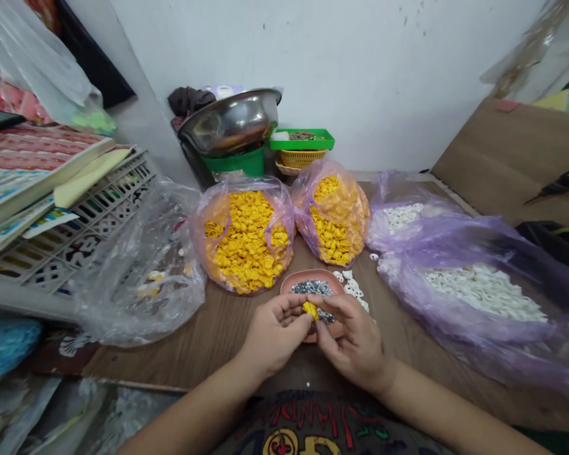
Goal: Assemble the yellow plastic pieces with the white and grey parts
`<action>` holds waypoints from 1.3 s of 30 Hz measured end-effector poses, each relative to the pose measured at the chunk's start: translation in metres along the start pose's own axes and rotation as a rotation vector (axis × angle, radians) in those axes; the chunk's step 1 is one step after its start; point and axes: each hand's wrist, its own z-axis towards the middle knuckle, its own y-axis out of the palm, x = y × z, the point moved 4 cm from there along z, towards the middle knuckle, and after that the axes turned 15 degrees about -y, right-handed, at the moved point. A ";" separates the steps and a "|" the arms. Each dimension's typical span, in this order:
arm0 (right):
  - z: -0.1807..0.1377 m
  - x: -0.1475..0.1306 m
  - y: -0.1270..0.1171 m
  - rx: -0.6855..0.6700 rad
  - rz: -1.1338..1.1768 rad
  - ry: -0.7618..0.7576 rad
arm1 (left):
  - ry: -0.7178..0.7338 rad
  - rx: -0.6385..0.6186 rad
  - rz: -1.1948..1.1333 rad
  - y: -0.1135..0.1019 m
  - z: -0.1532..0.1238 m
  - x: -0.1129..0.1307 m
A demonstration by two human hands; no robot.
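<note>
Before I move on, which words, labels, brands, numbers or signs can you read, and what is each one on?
"AND": seemingly part of the red lettering on the dark shirt; the rest of its lettering is unclear.
Printed sheets stacked at left: print too small and blurred to read.
Yellow piece: no readable marking.
No other brand, number or sign is readable.

Pale wall (360, 82), seemingly wooden table (208, 328).

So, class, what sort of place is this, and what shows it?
Probably a small workshop or home workspace: yellow pieces and white pieces sit in bulk in plastic bags on a table, near a dish of small grey bits.
</note>
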 end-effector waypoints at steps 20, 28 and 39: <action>0.013 -0.006 0.029 -0.361 -0.297 -0.266 | -0.021 0.001 -0.299 0.006 0.017 -0.012; 0.018 0.028 0.030 -0.288 0.052 0.138 | -0.210 -0.125 -0.457 0.012 0.022 -0.017; -0.019 0.010 0.010 -0.624 0.457 0.490 | -0.256 -0.061 -0.323 -0.024 0.020 -0.012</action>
